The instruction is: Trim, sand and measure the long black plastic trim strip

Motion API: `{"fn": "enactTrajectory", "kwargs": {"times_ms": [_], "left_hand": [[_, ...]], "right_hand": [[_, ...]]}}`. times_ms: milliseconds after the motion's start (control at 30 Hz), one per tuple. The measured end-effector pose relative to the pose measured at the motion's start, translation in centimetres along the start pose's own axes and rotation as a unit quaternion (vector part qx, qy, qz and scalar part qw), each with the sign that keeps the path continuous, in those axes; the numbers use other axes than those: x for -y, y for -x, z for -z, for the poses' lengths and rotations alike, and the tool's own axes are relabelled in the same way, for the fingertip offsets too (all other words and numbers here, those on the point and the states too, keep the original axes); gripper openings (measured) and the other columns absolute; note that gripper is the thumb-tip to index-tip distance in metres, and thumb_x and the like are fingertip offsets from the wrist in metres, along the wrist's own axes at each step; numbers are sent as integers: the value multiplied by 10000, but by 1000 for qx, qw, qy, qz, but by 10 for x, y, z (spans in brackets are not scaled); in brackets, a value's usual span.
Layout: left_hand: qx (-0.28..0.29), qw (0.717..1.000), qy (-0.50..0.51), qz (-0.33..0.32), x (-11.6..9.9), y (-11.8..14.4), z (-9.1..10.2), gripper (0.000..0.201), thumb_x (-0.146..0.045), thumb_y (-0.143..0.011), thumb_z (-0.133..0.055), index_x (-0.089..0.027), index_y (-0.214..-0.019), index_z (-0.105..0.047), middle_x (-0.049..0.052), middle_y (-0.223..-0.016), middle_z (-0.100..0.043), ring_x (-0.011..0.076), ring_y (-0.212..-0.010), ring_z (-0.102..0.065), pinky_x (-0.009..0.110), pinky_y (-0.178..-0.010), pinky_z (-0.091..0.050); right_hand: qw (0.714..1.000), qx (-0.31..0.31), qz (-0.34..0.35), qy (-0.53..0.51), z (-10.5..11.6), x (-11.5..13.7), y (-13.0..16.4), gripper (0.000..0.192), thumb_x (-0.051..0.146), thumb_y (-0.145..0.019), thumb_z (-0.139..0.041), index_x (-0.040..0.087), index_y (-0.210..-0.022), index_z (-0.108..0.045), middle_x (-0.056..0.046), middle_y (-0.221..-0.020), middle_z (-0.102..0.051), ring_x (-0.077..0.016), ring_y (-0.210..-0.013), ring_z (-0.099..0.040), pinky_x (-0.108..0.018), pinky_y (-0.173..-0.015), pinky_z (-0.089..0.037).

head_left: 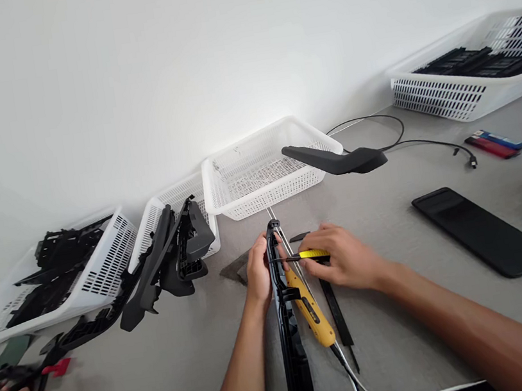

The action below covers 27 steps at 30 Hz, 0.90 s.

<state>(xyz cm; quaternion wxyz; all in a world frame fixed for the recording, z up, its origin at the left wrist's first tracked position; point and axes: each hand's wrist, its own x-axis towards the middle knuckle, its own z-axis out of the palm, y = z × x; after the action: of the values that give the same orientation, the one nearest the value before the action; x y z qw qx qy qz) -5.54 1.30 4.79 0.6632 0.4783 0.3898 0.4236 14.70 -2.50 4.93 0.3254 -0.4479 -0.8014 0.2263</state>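
The left hand point(258, 273) is gripping the long black plastic part point(288, 321) that is standing on its edge on the grey desk point(395, 254), in front of the white basket point(262, 172). The right hand point(342, 258) is pinching a small yellow tool point(309, 255) between closed fingers and pressing its tip on the part's upper end. A yellow soldering iron point(312, 310) is lying just beside it. The basket is looking empty, so the work seems to be at an early stage; the part is looking narrow, ribbed and glossy
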Motion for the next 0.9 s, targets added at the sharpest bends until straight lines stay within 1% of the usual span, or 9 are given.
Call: {"fn": "enactTrajectory", "kwargs": {"times_ms": [67, 100, 233, 367, 533, 667, 833, 900], "left_hand": [[-2, 1000, 5, 1, 1, 0, 1, 454, -658, -944, -636, -204, -953, -648, -12, -574, -627, 145, -480, -511, 264, -508, -396], [-2, 1000, 5, 0, 1, 0, 1, 452, -655, -941, -638, -203, -947, -649, -12, -576, -626, 145, -480, -511, 262, -506, -395], [8, 1000, -2, -2, 1, 0, 1, 445, -646, -947, -621, -203, -924, -650, -1, -554, -627, 146, -474, -489, 262, -505, -381], [-4, 1000, -3, -10, 1, 0, 0, 419, -618, -927, -644, -200, -905, -655, -1, -583, -633, 148, -479, -495, 270, -494, -368], [1, 1000, 3, -11, 0, -1, -1, 413, -608, -915, -660, -196, -883, -668, 14, -574, -632, 158, -500, -509, 277, -501, -379], [-7, 1000, 8, -5, 1, -1, 0, 412, -605, -903, -675, -193, -895, -673, 11, -606, -648, 153, -496, -519, 272, -489, -375], [4, 1000, 2, -16, 1, -1, 0, 417, -614, -909, -666, -197, -884, -665, 2, -556, -613, 146, -487, -470, 272, -499, -359], [3, 1000, 3, -11, 0, -1, 0, 416, -615, -903, -661, -200, -886, -657, 3, -562, -626, 148, -489, -477, 272, -503, -362]], "right_hand": [[1000, 15, 16, 1, -2, 0, 0, 152, 214, -987, -579, 213, -849, -644, -21, -806, -742, -185, -713, -626, -364, -811, -385], [1000, 13, 14, 6, -3, -1, 0, 157, 219, -991, -581, 214, -846, -641, -21, -803, -740, -184, -707, -621, -364, -807, -384], [999, -23, -28, 23, -4, -5, 1, 232, 279, -1041, -562, 208, -836, -642, -28, -784, -730, -177, -674, -586, -357, -772, -376], [1000, -6, -5, 15, -2, -5, 1, 207, 277, -1032, -573, 200, -863, -663, -33, -814, -749, -177, -696, -597, -356, -789, -386], [999, -24, -30, 15, 0, -4, 1, 218, 278, -1037, -562, 201, -857, -657, -29, -790, -735, -174, -668, -577, -352, -773, -385], [1000, -4, -5, 10, -1, -4, 0, 184, 265, -1021, -591, 208, -862, -663, -29, -812, -750, -181, -694, -611, -359, -800, -395], [998, -44, -45, 25, -1, -5, 0, 219, 267, -1044, -566, 215, -849, -652, -33, -792, -734, -183, -683, -601, -355, -779, -393], [999, -32, -24, 13, 0, -4, 1, 209, 258, -1027, -568, 214, -836, -641, -28, -788, -726, -181, -689, -606, -356, -780, -387]]}}
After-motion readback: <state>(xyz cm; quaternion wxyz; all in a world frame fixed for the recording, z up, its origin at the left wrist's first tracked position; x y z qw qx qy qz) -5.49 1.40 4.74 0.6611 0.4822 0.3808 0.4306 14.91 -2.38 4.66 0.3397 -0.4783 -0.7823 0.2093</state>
